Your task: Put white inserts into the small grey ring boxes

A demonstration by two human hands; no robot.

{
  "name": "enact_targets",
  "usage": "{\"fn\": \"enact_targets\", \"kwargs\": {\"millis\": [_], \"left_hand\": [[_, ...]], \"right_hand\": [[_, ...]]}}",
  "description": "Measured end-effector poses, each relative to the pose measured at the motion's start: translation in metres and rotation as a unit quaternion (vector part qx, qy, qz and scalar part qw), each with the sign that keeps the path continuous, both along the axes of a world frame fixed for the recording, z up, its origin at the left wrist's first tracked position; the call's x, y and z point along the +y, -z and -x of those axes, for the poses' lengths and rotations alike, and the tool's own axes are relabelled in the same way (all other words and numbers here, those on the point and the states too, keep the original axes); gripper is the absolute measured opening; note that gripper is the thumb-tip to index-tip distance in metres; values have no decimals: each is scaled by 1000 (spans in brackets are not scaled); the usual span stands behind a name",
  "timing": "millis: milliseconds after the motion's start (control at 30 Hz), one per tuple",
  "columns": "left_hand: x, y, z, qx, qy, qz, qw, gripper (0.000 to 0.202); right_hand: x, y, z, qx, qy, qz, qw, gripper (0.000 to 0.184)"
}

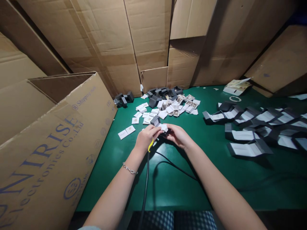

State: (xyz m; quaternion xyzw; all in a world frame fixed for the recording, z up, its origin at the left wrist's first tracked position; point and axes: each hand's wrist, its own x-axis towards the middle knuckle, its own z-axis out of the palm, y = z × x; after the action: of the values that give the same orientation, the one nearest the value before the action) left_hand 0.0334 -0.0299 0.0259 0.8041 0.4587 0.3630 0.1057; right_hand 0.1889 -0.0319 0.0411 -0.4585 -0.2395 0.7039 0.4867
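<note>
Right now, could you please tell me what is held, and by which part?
The left hand and right hand hold a small dark box by opposite sides.

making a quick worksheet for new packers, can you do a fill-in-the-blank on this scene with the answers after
1. The left hand and the right hand are at a small dark box and a small piece coloured ____.
2. A chain bracelet circles the person's ____ wrist.
3. Near the left hand, the black cable carries a strip coloured ____.
4. The tabletop is coloured ____.

Missing words: white; left; yellow; green.
</note>
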Motion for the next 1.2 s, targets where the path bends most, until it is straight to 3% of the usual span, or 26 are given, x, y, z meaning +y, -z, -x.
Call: {"fn": "enact_targets", "kwargs": {"millis": [200,333,667,1033,1200], "left_hand": [[1,7,-1,46,60,-126,989,24],[-2,4,-1,128,73,-174,974,28],[2,1,2,174,120,-186,960,26],[4,5,-2,147,122,-209,959,31],[3,6,-7,100,121,-143,977,27]], "right_hand": [[-1,-2,1,-15,-18,2,1000,14],[-1,-3,2,-16,-20,-3,1000,13],[-1,1,3,10,-11,-7,1000,14],[-1,3,5,31,10,-9,999,7],[-1,5,6,39,18,-12,999,12]]}}
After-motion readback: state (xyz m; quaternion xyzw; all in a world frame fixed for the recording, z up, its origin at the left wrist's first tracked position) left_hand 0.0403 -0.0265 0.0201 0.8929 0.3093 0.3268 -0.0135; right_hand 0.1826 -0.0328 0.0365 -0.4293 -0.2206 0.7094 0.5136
